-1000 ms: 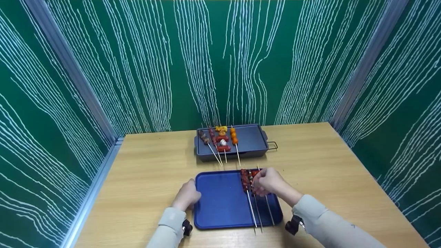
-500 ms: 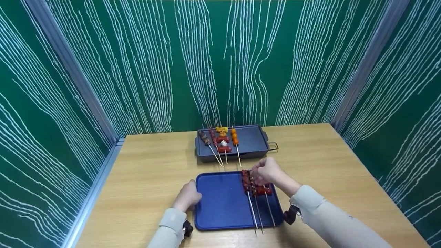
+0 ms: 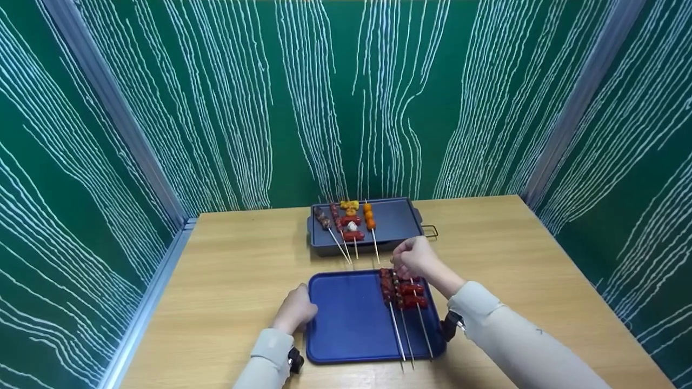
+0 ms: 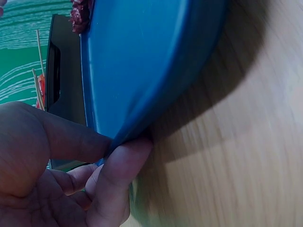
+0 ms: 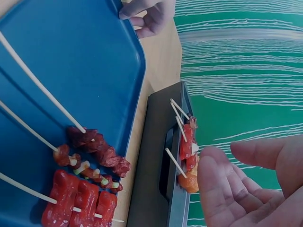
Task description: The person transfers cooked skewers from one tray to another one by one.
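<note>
My left hand [image 3: 294, 309] pinches the left rim of a blue tray [image 3: 351, 324] between thumb and fingers, as the left wrist view confirms. Three skewers lie side by side on the tray's right part: dark red meat chunks [image 3: 386, 286], a thin one with mixed small pieces [image 3: 398, 294], and glossy red sausage pieces [image 3: 414, 301]. Over the tray's far right edge hovers my right hand [image 3: 416, 258], partly covering the skewers' tips. In the right wrist view its thumb and fingers [image 5: 213, 179] stand apart with nothing between them.
Behind the tray stands a dark grey grill pan [image 3: 394, 221] with a wire handle [image 3: 430, 231] on its right. Several skewers lie on its left half, including orange balls [image 3: 369, 216] and dark meat [image 3: 322, 217]; their sticks overhang the front. Green walls enclose the wooden table [image 3: 238, 259].
My right hand has moved away from the sausage skewer, leftward and forward to the tray's far edge, uncovering the red pieces. The left hand keeps its grip on the rim.
</note>
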Motion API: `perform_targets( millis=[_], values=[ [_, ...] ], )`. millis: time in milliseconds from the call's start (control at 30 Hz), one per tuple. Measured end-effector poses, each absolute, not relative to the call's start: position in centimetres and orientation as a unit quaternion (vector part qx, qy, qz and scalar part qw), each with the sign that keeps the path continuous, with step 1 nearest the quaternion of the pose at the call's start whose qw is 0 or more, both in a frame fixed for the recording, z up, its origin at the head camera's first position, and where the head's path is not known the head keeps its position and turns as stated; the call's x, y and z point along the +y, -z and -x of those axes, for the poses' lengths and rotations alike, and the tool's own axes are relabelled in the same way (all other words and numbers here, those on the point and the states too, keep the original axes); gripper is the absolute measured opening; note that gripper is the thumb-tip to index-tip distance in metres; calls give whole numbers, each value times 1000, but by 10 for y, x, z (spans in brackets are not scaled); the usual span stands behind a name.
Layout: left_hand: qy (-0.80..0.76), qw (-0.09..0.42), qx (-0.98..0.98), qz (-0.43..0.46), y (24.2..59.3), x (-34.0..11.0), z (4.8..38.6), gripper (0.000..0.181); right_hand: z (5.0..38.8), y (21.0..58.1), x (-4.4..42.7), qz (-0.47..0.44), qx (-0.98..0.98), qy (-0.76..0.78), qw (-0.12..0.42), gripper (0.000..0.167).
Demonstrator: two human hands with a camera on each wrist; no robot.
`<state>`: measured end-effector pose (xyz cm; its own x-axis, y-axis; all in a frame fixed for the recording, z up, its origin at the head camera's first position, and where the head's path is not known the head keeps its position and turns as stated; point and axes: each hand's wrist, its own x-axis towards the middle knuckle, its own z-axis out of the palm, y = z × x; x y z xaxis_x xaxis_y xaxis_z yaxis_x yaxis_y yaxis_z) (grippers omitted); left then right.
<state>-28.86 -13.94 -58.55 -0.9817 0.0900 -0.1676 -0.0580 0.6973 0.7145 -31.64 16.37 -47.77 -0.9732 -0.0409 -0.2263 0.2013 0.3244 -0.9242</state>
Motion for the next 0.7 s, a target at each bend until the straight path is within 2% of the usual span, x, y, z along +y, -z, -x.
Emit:
perform_targets(
  millis=[300, 500, 700],
  values=[
    [-393, 94, 915, -5, 584, -139, 288, 55, 329, 480, 162, -56, 794, 601, 76, 5],
    [-402, 91, 911, -8, 586, -141, 288, 58, 338, 483, 160, -47, 784, 616, 60, 10],
    [-383, 87, 919, -19, 611, -146, 305, 64, 346, 489, 159, -38, 783, 619, 45, 15]
  ],
)
